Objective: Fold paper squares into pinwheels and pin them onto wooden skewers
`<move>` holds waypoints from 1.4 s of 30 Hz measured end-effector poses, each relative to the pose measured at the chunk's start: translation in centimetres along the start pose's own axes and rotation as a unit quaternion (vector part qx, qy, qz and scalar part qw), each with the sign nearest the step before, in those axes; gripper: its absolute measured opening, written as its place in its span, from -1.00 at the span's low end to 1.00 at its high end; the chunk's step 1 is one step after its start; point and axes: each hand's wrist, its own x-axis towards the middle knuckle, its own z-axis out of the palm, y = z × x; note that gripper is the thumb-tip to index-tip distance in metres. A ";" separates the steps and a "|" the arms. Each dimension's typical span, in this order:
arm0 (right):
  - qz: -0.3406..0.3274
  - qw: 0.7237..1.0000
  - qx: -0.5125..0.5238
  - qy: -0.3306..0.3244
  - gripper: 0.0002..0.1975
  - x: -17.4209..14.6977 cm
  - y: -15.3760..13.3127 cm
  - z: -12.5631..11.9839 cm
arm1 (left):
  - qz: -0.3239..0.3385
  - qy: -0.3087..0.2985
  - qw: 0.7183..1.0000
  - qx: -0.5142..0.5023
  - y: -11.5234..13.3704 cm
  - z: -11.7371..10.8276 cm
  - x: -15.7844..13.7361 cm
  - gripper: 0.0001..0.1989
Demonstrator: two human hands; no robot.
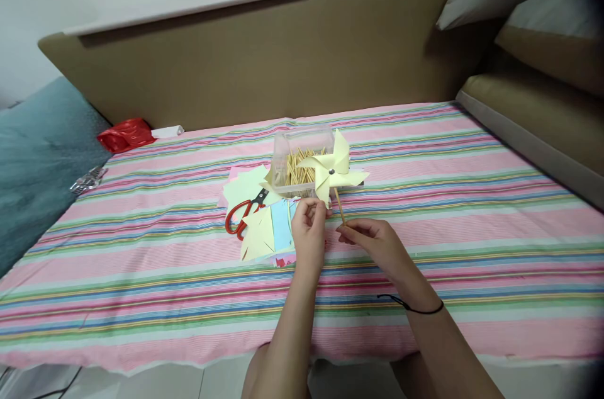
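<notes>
A pale yellow paper pinwheel on a thin wooden stick stands upright in front of me, a dark pin at its centre. My right hand pinches the stick near its lower end. At the lower blade, my left hand is closed, its curled fingers on the paper tip. Behind the pinwheel is a clear plastic box with many thin sticks in it. Left of my hands lie yellow cut paper sheets, a blue sheet and red-handled scissors, partly on pale green paper.
A pink striped cloth covers the surface. Toward the back left are a red plastic bag, a white block-shaped item and a clear packet. A teal cushion borders the left, brown cushions the right.
</notes>
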 end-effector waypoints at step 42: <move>-0.005 1.000 -0.012 0.016 -0.70 0.3 0.1 -0.1 | -0.043 -0.042 0.996 -0.071 -0.4 0.7 0.2 -0.79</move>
